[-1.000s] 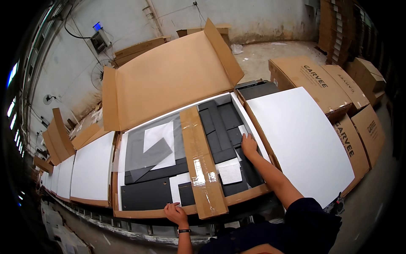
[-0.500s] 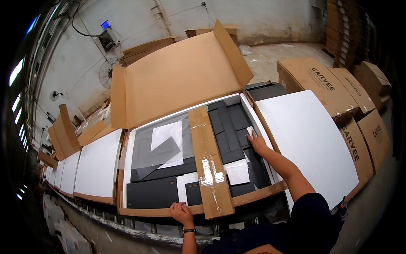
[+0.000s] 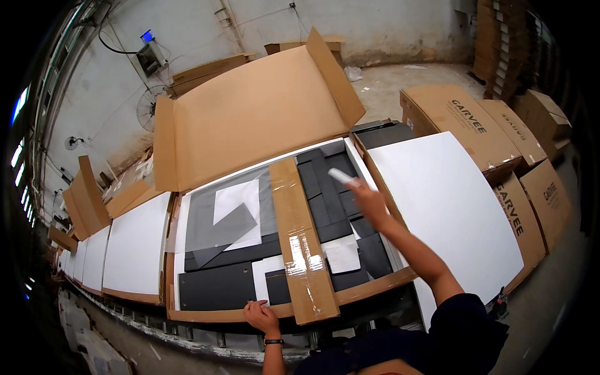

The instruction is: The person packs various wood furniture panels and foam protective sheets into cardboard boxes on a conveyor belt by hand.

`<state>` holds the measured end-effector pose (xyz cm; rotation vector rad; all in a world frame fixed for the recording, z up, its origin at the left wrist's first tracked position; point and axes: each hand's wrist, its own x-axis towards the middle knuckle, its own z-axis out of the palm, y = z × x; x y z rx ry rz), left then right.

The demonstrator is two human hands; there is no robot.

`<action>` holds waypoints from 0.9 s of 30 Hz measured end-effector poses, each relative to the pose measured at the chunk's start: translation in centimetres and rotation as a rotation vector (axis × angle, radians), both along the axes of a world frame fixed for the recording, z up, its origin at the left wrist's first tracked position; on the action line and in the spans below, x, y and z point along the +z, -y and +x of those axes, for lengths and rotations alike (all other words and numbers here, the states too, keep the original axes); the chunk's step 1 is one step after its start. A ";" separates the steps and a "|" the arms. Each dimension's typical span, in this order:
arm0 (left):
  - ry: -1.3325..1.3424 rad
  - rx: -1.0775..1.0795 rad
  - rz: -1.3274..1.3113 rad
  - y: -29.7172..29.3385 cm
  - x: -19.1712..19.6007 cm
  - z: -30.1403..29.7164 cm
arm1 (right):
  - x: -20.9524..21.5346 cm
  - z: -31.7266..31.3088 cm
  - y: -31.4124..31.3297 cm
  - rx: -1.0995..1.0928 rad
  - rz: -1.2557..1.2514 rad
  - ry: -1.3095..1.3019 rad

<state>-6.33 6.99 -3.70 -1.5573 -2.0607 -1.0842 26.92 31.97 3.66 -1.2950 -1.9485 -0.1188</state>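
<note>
Head view: the right hand (image 3: 373, 203) pinches one end of a white foam-like strip (image 3: 340, 176), just lifted off the black panels (image 3: 320, 209), so it's loose above the open carton (image 3: 375, 285); the left hand (image 3: 262, 317) touches the carton's edge, whether gripping I can't tell.

Right hand (image 3: 370, 204) holding white strip (image 3: 340, 175), left hand (image 3: 261, 317) on carton edge (image 3: 212, 315)

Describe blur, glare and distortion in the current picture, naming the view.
Head view: the right hand and white piece are blurred, the left hand sharper; head view: glare whitens the tape on the long narrow carton; head view: fisheye distortion bows the edges of the large white panel.
</note>
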 end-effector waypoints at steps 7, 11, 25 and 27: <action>0.012 0.016 -0.004 -0.1 -0.1 0.1 | -3.5 -1.3 0.4 0.199 -0.218 -0.087; 0.017 0.010 -0.001 -0.3 -0.2 0.4 | -10.7 3.7 -4.8 0.180 -0.461 0.289; -0.012 -0.023 -0.080 0.4 0.0 -0.5 | -10.0 4.3 -5.8 0.117 -0.502 1.282; -0.004 -0.028 -0.079 0.2 -0.1 -0.5 | -10.6 4.0 -5.9 0.128 -0.580 1.253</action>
